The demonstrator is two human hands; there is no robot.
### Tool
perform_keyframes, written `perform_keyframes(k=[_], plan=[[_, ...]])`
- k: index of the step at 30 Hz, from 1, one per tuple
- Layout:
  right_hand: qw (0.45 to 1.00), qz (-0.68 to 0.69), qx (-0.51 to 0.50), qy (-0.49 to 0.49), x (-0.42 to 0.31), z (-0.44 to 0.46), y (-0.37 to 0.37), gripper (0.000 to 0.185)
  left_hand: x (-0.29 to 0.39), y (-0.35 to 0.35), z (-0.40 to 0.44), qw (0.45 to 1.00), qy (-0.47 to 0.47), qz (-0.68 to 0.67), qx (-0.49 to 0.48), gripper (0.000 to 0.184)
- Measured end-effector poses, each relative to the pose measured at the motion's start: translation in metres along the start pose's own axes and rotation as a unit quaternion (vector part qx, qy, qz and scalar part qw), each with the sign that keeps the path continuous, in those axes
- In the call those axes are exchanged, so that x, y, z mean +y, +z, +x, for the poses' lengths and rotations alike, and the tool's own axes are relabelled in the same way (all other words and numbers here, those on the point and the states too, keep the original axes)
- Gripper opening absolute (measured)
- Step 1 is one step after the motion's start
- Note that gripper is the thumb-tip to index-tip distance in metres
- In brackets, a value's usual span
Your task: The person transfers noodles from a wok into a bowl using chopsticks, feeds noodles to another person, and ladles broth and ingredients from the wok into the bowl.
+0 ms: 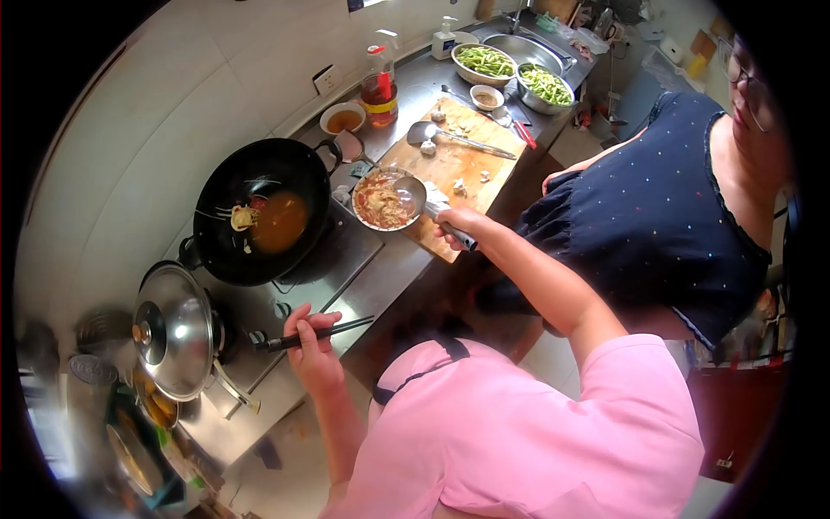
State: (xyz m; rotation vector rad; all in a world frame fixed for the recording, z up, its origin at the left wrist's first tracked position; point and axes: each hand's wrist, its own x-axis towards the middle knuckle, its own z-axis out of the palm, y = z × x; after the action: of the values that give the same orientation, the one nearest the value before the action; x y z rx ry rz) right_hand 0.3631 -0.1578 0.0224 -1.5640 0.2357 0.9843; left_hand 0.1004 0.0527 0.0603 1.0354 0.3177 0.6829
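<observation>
My right hand [462, 228] is closed round the dark handle of a ladle [410, 194]. The ladle's head is over a bowl [377, 227] of reddish, shredded-looking food [378, 201]; I cannot tell whether it touches the food. My left hand [313, 346] grips a pair of dark chopsticks [350, 326] in front of the stove, apart from the cookware. Beyond it, a black wok [216, 208] on the burner holds orange-brown liquid [284, 221] and a few pale and red pieces.
Garlic and a spatula [467, 143] lie on the wooden cutting board [497, 177]. Bowls of green vegetables [486, 62] stand near the sink [523, 50]. A lidded pot [177, 329] occupies the nearer burner. A person in a dark dotted top [640, 216] stands close on the right.
</observation>
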Motion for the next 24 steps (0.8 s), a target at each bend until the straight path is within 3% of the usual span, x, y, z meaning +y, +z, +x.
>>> perform_keyframes(k=[5,13,17,24], plan=[[0.98,0.17,-0.097,0.044,0.011,0.012,-0.021,0.012,-0.001,-0.002,-0.001,1.0,-0.011,0.006,0.001,0.028],[0.957,0.247,-0.137,0.065,0.007,-0.012,-0.03,0.015,-0.002,0.002,0.0,1.0,-0.018,0.005,-0.008,0.028],[0.934,0.279,-0.213,0.068,0.0,-0.018,-0.037,0.012,-0.001,-0.002,0.002,1.0,-0.023,0.006,-0.011,0.028],[0.955,0.249,-0.155,0.041,-0.033,-0.056,-0.028,0.017,-0.001,-0.003,0.004,1.0,-0.017,0.001,-0.015,0.028]])
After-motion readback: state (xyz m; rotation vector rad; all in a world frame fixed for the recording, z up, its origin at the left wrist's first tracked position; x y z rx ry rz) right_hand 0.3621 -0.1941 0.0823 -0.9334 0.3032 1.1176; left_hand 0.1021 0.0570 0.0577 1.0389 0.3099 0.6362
